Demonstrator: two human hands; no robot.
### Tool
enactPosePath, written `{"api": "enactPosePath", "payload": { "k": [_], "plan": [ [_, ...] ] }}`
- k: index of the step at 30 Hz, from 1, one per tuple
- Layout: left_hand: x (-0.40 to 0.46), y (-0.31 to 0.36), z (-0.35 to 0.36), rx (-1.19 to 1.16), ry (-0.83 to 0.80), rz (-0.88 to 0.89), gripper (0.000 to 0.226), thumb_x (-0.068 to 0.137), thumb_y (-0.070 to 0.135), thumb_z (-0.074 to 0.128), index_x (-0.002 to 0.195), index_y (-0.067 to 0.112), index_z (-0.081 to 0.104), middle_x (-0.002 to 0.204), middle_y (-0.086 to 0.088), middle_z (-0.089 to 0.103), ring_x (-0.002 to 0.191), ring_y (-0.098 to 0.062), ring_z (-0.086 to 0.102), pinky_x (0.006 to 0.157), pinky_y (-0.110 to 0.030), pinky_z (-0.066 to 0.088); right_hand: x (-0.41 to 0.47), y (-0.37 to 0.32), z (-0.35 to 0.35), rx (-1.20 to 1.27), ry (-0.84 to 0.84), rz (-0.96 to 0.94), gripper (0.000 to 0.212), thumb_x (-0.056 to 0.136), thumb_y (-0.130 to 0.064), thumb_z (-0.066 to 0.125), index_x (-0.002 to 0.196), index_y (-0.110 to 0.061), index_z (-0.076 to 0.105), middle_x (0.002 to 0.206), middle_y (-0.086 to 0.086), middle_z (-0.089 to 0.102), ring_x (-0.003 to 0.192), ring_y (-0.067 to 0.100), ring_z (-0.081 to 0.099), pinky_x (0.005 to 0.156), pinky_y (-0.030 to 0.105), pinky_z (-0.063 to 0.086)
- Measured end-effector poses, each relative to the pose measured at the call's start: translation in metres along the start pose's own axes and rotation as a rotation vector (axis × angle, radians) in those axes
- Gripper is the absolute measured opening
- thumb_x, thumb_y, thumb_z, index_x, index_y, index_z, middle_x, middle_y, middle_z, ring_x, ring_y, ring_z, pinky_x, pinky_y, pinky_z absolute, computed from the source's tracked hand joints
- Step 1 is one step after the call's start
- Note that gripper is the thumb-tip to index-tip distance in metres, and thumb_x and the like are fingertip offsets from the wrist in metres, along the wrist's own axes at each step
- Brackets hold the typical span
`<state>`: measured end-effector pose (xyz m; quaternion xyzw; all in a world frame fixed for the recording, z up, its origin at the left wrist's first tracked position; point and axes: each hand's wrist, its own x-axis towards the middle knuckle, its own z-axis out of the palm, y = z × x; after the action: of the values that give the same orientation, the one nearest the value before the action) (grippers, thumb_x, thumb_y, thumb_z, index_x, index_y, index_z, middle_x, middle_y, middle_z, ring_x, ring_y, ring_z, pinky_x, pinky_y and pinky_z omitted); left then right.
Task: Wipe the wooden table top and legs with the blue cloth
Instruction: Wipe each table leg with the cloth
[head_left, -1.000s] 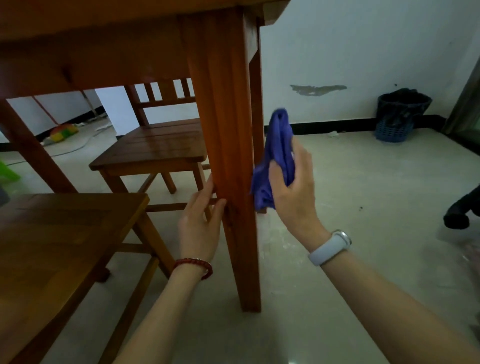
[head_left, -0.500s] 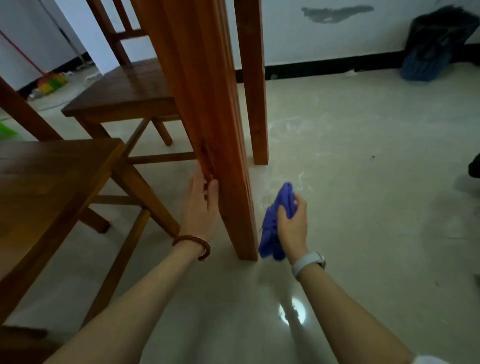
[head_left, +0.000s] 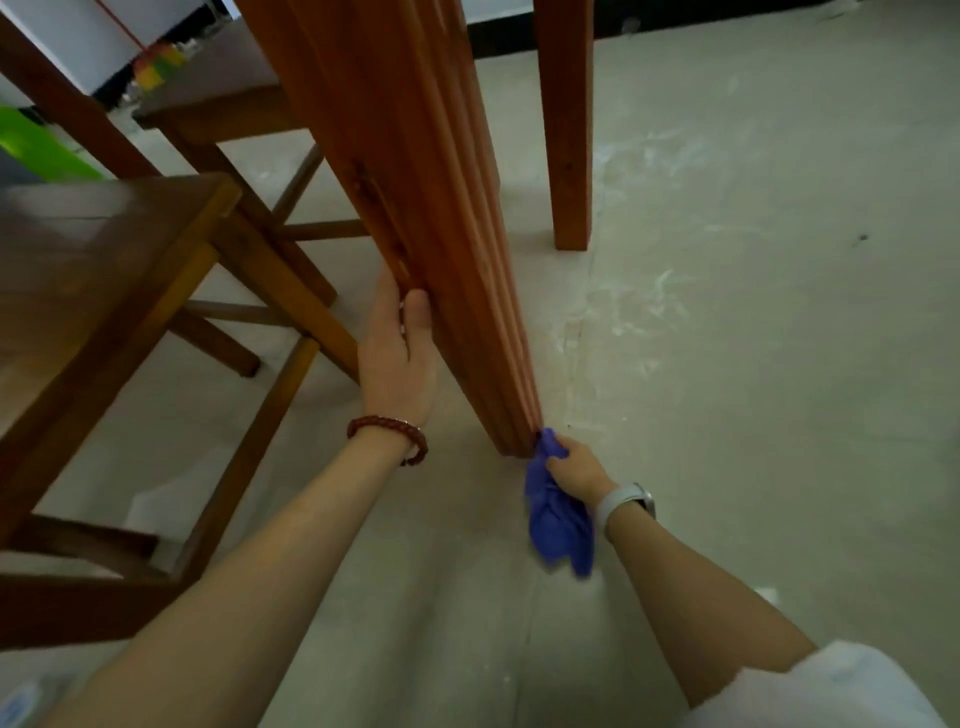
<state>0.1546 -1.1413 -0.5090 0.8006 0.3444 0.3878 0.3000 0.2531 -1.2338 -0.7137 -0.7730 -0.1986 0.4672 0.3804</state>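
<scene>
**Leg Wipe: Cloth at the Foot of the Near Leg**

Head view: The right hand (head_left: 574, 467) has its fingers curled tight on the crumpled blue cloth (head_left: 558, 512), pressed against the bottom end of the near reddish-brown grooved wooden table leg (head_left: 415, 208), where it meets the pale concrete floor (head_left: 753, 364). The left hand (head_left: 397, 358) rests on the leg's left face higher up, fingers straight, thumb laid against the wood. The leg's long axis rises away from the cloth, so any next stroke likely runs upward. The right hand is nearer the foot.
</scene>
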Motion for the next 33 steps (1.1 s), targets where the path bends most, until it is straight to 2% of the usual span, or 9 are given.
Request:
{"api": "enactPosePath", "payload": {
  "k": [5,7,11,16,19,22,25,29,33],
  "plan": [
    [-0.002,0.000,-0.005,0.010,-0.046,0.004,0.035,0.098,0.030,0.030,0.128,0.046,0.022,0.118,0.028,0.041,0.109,-0.004,0.050,0.096,-0.036,0.046,-0.022,-0.044,-0.052,-0.065,0.222,-0.106,0.044,0.090,-0.010,0.045,0.134,-0.007,0.042,0.129,0.020,0.051,0.116,0.036,0.050,0.095,0.036,0.039],
    [-0.001,-0.002,-0.012,0.008,-0.083,0.019,0.037,0.097,0.030,0.032,0.133,0.035,0.029,0.115,0.026,0.045,0.104,-0.002,0.051,0.089,-0.026,0.047,-0.041,-0.080,-0.072,-0.052,0.344,-0.323,0.049,0.089,-0.011,0.045,0.137,-0.014,0.038,0.128,0.017,0.051,0.109,0.031,0.053,0.092,0.036,0.043],
    [0.006,0.002,-0.032,0.073,-0.180,-0.027,0.040,0.094,0.032,0.039,0.132,0.021,0.042,0.117,0.000,0.054,0.099,-0.007,0.048,0.083,-0.022,0.041,-0.101,-0.156,-0.099,-0.121,0.649,-0.844,0.049,0.088,-0.011,0.048,0.135,-0.010,0.039,0.123,0.012,0.047,0.096,0.012,0.048,0.078,0.006,0.036],
    [0.021,0.025,-0.066,0.028,-0.255,0.006,0.036,0.092,0.031,0.044,0.126,0.020,0.050,0.115,0.009,0.044,0.101,-0.009,0.049,0.083,-0.022,0.041,-0.171,-0.231,-0.109,-0.314,0.965,-1.389,0.041,0.087,-0.013,0.046,0.127,-0.003,0.043,0.123,0.021,0.045,0.109,0.023,0.048,0.091,0.026,0.045],
    [0.034,0.043,-0.087,-0.124,-0.253,-0.006,0.033,0.092,0.028,0.045,0.124,0.022,0.051,0.127,0.003,0.045,0.106,-0.010,0.048,0.087,-0.023,0.038,-0.203,-0.274,-0.109,-0.479,1.121,-1.610,0.036,0.090,-0.013,0.046,0.125,-0.011,0.040,0.126,0.009,0.039,0.109,0.025,0.047,0.093,0.030,0.044],
    [0.044,0.049,-0.100,-0.187,-0.324,-0.004,0.030,0.093,0.028,0.043,0.122,0.031,0.050,0.136,0.000,0.041,0.108,-0.007,0.042,0.091,-0.024,0.034,-0.227,-0.315,-0.107,-0.671,1.304,-1.701,0.037,0.090,-0.013,0.049,0.125,-0.018,0.041,0.127,0.002,0.040,0.107,0.025,0.046,0.088,0.036,0.045],
    [0.045,0.040,-0.102,-0.269,-0.421,-0.042,0.025,0.095,0.030,0.039,0.115,0.043,0.043,0.139,0.002,0.036,0.116,-0.009,0.037,0.095,-0.027,0.030,-0.226,-0.330,-0.098,-0.863,1.499,-1.618,0.038,0.089,-0.013,0.048,0.126,-0.022,0.043,0.130,0.000,0.038,0.110,0.026,0.039,0.085,0.039,0.042],
    [0.033,0.012,-0.099,-0.389,-0.375,-0.127,0.033,0.095,0.031,0.037,0.128,0.035,0.040,0.137,0.001,0.041,0.119,-0.011,0.041,0.095,-0.030,0.035,-0.175,-0.244,-0.068,-1.225,1.280,-1.447,0.047,0.081,-0.010,0.052,0.125,-0.022,0.042,0.132,0.003,0.034,0.113,0.032,0.034,0.088,0.045,0.042],
    [0.009,-0.027,-0.089,-0.357,-0.355,-0.196,0.035,0.096,0.030,0.037,0.131,0.030,0.038,0.134,0.001,0.044,0.120,-0.016,0.045,0.096,-0.032,0.039,-0.141,-0.152,-0.032,-1.810,0.563,-1.144,0.052,0.066,-0.011,0.067,0.115,-0.027,0.061,0.128,-0.003,0.055,0.110,0.029,0.051,0.082,0.039,0.051]
  ]
}}
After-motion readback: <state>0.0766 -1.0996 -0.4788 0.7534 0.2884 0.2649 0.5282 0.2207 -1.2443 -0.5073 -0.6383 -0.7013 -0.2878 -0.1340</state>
